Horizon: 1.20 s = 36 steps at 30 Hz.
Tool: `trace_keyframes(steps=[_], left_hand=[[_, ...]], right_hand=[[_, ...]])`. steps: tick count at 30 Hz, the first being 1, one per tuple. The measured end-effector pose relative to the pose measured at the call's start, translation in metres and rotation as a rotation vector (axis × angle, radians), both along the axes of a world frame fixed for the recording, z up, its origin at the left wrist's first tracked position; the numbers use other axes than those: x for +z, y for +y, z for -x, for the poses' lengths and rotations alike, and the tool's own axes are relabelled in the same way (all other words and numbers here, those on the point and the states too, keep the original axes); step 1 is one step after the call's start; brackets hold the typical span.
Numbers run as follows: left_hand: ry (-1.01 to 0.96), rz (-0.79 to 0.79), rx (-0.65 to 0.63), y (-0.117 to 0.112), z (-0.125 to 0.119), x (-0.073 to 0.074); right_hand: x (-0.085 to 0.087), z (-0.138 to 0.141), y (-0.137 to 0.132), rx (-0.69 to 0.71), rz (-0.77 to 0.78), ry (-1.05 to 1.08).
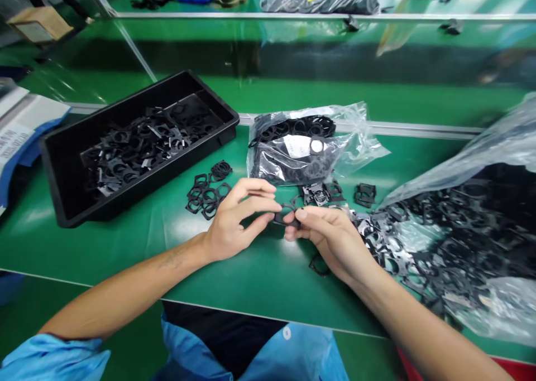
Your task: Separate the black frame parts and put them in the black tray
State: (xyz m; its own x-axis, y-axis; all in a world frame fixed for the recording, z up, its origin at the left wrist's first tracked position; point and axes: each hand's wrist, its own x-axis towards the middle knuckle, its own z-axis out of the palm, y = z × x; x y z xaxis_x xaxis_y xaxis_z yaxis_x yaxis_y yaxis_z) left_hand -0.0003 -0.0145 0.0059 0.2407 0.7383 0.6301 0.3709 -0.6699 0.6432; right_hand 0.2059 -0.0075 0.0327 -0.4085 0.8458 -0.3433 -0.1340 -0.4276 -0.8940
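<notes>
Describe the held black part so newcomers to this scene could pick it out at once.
Find the green worktop, then look right of the long black tray. There the left hand and right hand nearly meet, with the small black part between them. Unlike the loose black pieces lying on the worktop, it is held.

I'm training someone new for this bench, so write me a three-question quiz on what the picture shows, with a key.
1. True or false: the left hand and the right hand both touch one small black part.
2. Fill in: in the picture, the black tray, holding loose black parts, stands to the ____ of both hands.
3. What lies on the green bench just beyond the hands?
A. A pair of scissors
B. A clear plastic bag with black contents
C. A coffee mug

Key: 1. True. 2. Left. 3. B.
</notes>
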Motion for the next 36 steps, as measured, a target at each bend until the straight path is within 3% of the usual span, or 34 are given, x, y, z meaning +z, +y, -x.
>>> trace_keyframes(steps=[2,4,6,10,16,21,31,36], left_hand=[[0.022,-0.099,-0.024,0.0009,0.0004,0.0005],[0.004,-0.132,-0.043,0.0019,0.0004,0.0004],[-0.027,-0.098,-0.033,0.0029,0.0005,-0.0004],[-0.064,0.015,0.007,0.0045,0.0020,-0.0029],[-0.073,0.037,-0.029,0.0036,0.0025,-0.0034],[-0.055,0.014,-0.047,0.0020,0.0008,-0.0013],[0.022,-0.138,-0.100,0.0007,-0.0003,-0.0025],[0.028,-0.154,-0.116,0.0007,-0.0006,-0.0018]], right_hand=[[0.0007,0.0002,0.0010,0.036,0.062,0.046],[0.0013,0.0001,0.0006,0.075,-0.004,-0.022],[0.0009,-0.0007,-0.0007,0.060,-0.219,-0.201],[-0.0022,-0.0029,-0.0036,-0.124,-0.735,-0.480],[-0.0041,-0.0048,-0.0041,-0.093,-1.070,-0.551],[-0.0043,-0.0050,-0.0033,-0.110,-1.107,-0.547],[-0.0051,-0.0032,-0.0027,-0.076,-0.921,-0.498],[-0.0055,-0.0025,-0.0009,-0.061,-0.941,-0.484]])
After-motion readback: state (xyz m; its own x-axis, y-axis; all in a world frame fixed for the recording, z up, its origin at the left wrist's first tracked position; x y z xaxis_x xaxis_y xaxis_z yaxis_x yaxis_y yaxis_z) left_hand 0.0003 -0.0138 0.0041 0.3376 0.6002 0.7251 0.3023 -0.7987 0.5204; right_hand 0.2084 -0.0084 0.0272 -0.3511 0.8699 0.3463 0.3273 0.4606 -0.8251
